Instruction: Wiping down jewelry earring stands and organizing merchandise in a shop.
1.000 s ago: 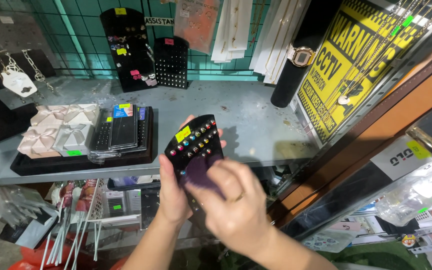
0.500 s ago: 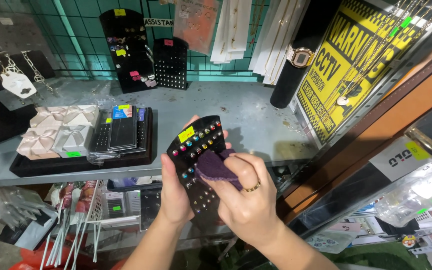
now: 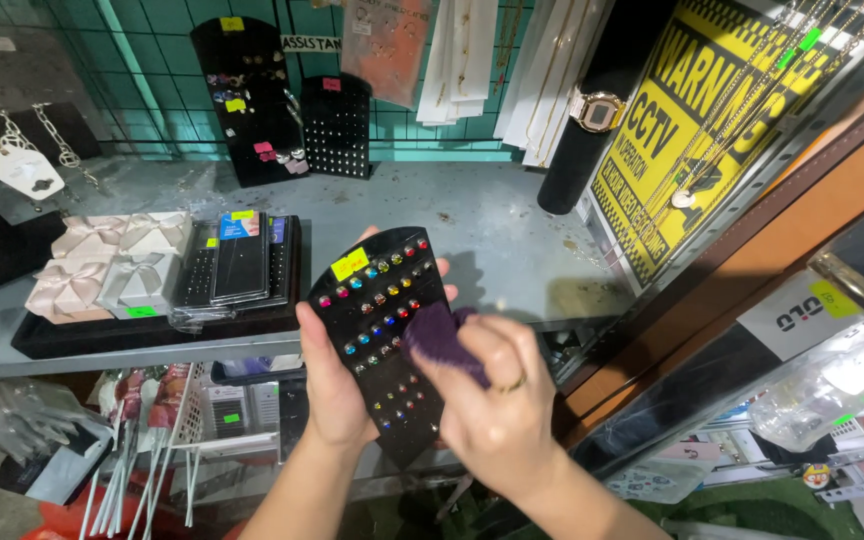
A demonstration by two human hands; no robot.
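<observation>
Left hand (image 3: 337, 385) grips a black card of coloured studs (image 3: 382, 330); right hand (image 3: 497, 405) pinches a purple cloth (image 3: 440, 338).

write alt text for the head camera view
A left hand holds a black earring display card studded with coloured gems, while the right hand presses a purple cloth against it, above a grey shelf of jewellery stands.

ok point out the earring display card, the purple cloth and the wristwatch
earring display card (image 3: 377, 300), head view, on its studded black face
purple cloth (image 3: 442, 340), head view, on its bare top fold
wristwatch (image 3: 597, 108), head view, on its dial
</observation>
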